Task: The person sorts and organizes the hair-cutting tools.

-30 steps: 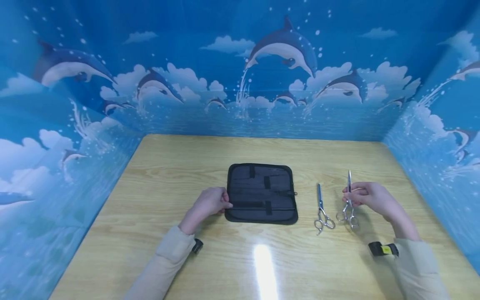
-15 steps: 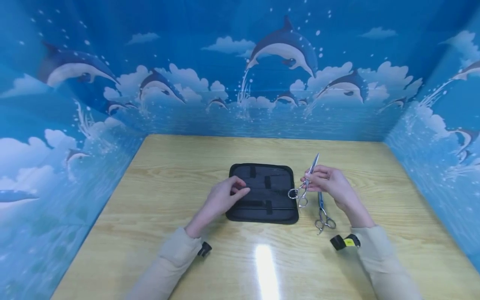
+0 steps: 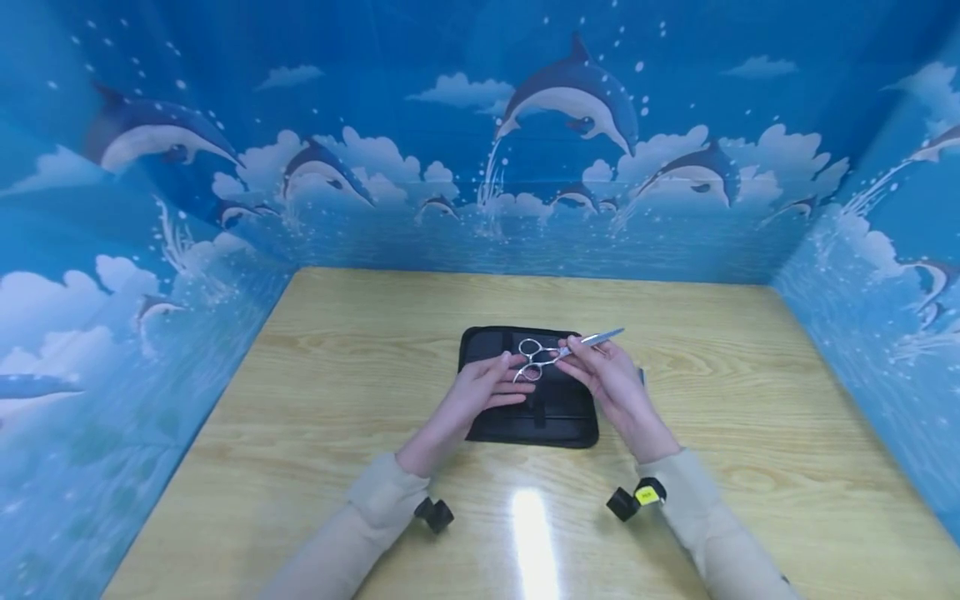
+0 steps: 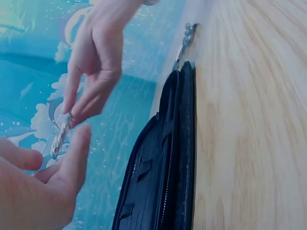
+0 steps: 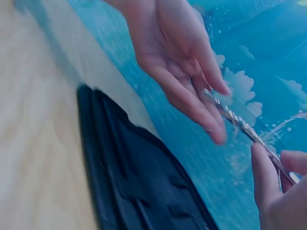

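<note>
My right hand (image 3: 617, 387) pinches a pair of silver hair scissors (image 3: 604, 336) near the pivot, blades pointing right and finger rings to the left. My left hand (image 3: 474, 390) is at the rings, its fingers extended beneath them and its thumb beside them. In the right wrist view the scissors (image 5: 242, 125) slant between both hands, the ring end lying between the left thumb and fingers, which stand apart. Below the hands, a black zip case (image 3: 567, 427) lies opened flat on the table, showing its loops and pockets.
A second pair of scissors (image 4: 188, 36) lies on the table beyond the case, mostly hidden behind my right hand in the head view. The wood-grain table (image 3: 360, 358) is bordered by a blue dolphin-print backdrop (image 3: 480, 233) at back and sides.
My right hand has lifted the scissors from the table's right side, carried them left over the case and turned them rings-left. My left hand has left the case's edge and reached the rings.
</note>
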{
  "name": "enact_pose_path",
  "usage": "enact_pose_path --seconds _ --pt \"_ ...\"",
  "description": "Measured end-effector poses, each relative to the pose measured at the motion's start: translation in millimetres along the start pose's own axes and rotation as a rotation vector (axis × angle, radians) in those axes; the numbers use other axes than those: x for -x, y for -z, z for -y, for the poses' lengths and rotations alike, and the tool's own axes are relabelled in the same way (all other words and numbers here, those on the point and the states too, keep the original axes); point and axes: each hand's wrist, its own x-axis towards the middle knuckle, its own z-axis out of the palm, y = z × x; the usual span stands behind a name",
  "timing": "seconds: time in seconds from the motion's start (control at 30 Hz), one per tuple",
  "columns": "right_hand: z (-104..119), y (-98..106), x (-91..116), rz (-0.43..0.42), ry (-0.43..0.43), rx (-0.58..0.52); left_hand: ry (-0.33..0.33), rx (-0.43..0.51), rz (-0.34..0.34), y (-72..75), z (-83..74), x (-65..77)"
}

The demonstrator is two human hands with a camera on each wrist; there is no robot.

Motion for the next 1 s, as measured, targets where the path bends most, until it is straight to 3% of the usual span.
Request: enact_pose_path --seconds 0.13,0.37,0.6,1.0 --pt "-10.1 -4.7 0.9 -0.006 -0.056 -0.138 -0.020 0.082 -0.044 2.0 1.2 -1.7" --pt "-22.2 -10.0 6.7 -0.015 -0.098 -0.220 -0.019 0.090 -0.127 8.4 6.7 -5.0" --pt "-31.2 -12.0 8.1 -0.002 -0.086 -0.233 -0.034 0.119 -0.201 13.7 9.8 -10.2" --pt "-33.4 -11.9 4.4 0.016 -0.082 -0.169 -0.033 0.125 -0.182 20.6 8.8 -12.6"
